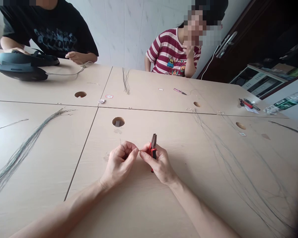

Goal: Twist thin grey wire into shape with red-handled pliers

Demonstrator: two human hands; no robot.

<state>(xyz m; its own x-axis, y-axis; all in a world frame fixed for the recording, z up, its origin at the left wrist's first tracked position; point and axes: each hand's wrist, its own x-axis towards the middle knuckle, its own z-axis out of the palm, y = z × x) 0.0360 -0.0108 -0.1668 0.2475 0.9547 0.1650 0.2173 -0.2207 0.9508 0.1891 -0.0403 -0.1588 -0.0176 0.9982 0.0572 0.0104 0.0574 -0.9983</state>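
Note:
My left hand (119,162) is closed in a pinch on a thin wire (121,145) whose short end sticks up above the fingers. My right hand (159,162) is wrapped round red-handled pliers (153,147), jaws pointing up and away. The thumbs and forefingers of both hands meet over a tiny wire end between them, just above the light wooden table (149,205).
A long bundle of grey wires (17,155) lies at the left, more loose wires (238,172) at the right. Cable holes (118,122) dot the table. Two people sit across; one has a hand by a dark headset (22,64). Another pair of red pliers (248,104) and a plastic bottle (286,103) lie far right.

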